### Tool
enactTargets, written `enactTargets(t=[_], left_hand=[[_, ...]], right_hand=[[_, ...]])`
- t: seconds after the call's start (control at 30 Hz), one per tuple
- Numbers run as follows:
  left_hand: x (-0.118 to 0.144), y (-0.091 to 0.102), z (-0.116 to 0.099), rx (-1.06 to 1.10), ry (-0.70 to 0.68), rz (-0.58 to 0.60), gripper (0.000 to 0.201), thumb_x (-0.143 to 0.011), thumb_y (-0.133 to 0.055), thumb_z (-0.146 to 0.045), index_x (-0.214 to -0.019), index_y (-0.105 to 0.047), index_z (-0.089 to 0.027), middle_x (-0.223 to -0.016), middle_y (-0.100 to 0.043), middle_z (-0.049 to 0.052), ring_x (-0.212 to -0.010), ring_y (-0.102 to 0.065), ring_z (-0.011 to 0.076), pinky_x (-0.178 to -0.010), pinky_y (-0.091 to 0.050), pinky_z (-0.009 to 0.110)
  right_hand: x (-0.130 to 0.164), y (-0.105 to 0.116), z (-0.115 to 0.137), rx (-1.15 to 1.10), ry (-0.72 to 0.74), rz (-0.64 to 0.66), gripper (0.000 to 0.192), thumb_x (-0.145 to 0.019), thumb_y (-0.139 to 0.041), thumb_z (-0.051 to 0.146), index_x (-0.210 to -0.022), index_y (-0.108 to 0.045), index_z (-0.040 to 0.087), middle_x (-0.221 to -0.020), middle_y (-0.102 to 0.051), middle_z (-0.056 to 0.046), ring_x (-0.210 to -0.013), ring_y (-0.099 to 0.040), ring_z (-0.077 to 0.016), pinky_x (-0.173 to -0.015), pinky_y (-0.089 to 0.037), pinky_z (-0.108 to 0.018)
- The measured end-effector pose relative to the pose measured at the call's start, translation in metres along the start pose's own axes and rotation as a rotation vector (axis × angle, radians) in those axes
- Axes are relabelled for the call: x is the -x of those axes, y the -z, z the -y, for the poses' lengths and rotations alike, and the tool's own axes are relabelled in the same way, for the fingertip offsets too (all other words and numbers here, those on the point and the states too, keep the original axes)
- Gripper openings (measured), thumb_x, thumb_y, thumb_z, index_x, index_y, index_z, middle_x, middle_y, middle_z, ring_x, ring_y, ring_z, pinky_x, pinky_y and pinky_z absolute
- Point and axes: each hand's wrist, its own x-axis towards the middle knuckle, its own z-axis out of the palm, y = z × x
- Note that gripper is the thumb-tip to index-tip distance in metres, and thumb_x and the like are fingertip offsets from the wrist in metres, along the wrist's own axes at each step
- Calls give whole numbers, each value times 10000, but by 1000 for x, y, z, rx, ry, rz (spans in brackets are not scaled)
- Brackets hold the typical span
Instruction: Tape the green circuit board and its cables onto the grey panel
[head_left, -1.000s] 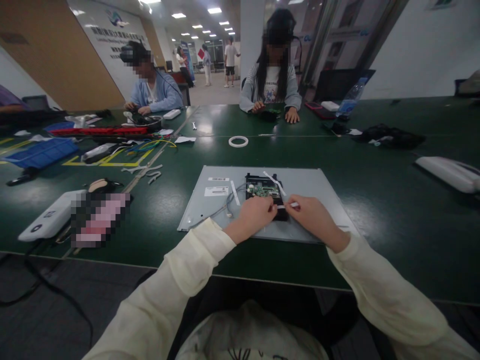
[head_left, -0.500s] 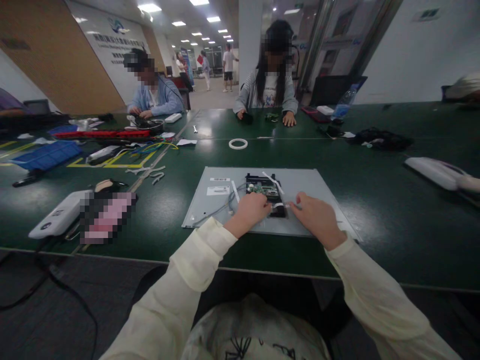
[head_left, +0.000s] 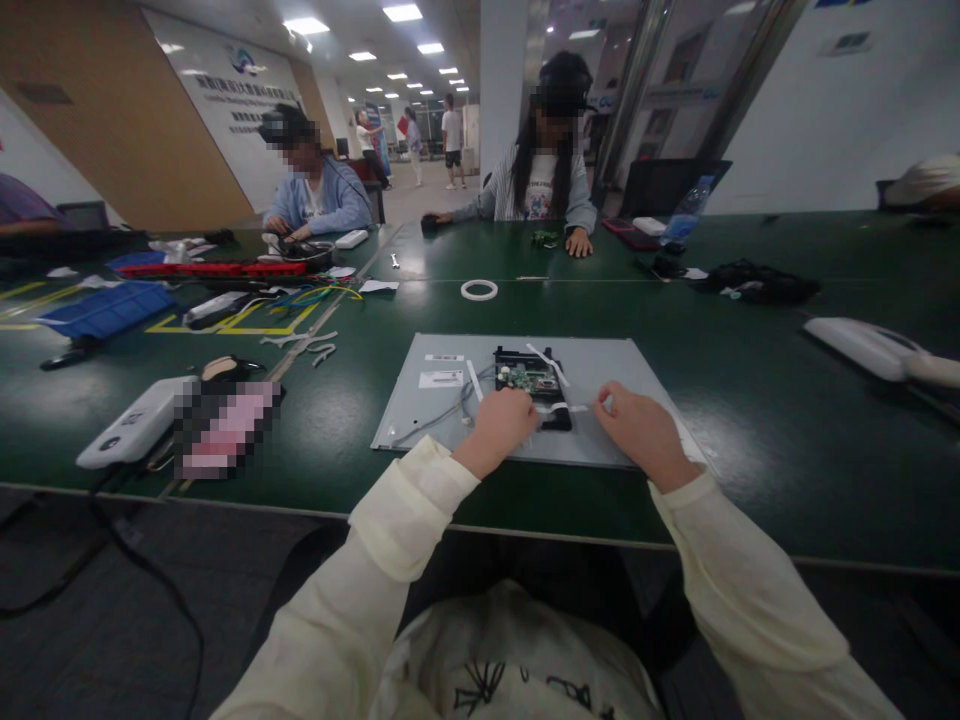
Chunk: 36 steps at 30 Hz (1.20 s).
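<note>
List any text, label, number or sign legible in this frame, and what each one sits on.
Nothing here can be read.
White labels on the grey panel: print too small.
Wall sign with a logo at far left: lettering blurred.
Circuit board near the left hand: no marking legible.
White strip by the right hand: blank as far as shown.

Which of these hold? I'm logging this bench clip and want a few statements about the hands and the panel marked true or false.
1. The grey panel lies flat on the green table. True.
2. The right hand pinches one end of a white tape strip. True.
3. The left hand holds scissors. False: it rests by the circuit board, with the strip's other end.
4. The tape roll sits on the panel. False: it lies on the table beyond it.
</note>
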Motion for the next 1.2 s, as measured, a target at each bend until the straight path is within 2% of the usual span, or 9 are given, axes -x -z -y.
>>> enactTargets(t=[0.33, 0.6, 0.83, 1.07, 1.2], left_hand=[[1, 2, -1, 25, 13, 33, 305, -843, -427, -255, -833, -704, -128, -805, -685, 109, -785, -648, 211, -698, -506, 288], [3, 3, 0, 19, 73, 51, 314, -832, -413, -246, -884, -697, -123, -839, -685, 121, -794, -651, 218, -702, -506, 297], [5, 4, 1, 13, 57, 50, 308, -827, -413, -239, -869, -696, -124, -835, -686, 119, -794, -649, 227, -699, -509, 311], [9, 6, 1, 12, 69, 43, 288, -847, -417, -242, -854, -677, -118, -816, -677, 113, -795, -651, 219, -683, -498, 293], [27, 9, -11, 4, 121, 30, 272, -864, -393, -199, -846, -654, -126, -796, -669, 112, -780, -651, 234, -669, -495, 318]], right_hand=[[0, 0, -1, -14, 19, -4, 187, -898, -434, 329, -954, -566, 211, -693, -621, -19, -682, -583, -186, -535, -246, -257], [-1, -3, -2, -31, 35, -17, 179, -894, -433, 324, -934, -569, 214, -669, -610, -23, -656, -568, -183, -535, -248, -248], [-1, -6, -4, -93, 58, -61, 170, -881, -444, 308, -910, -573, 202, -645, -591, -17, -607, -540, -171, -529, -256, -254], [-3, -5, -3, -262, 228, -68, 184, -871, -451, 293, -962, -573, 190, -757, -601, -10, -683, -552, -139, -634, -372, -244], [-5, -6, -4, -309, 303, -62, 188, -859, -443, 274, -921, -590, 176, -857, -602, -45, -733, -554, -154, -684, -407, -265]])
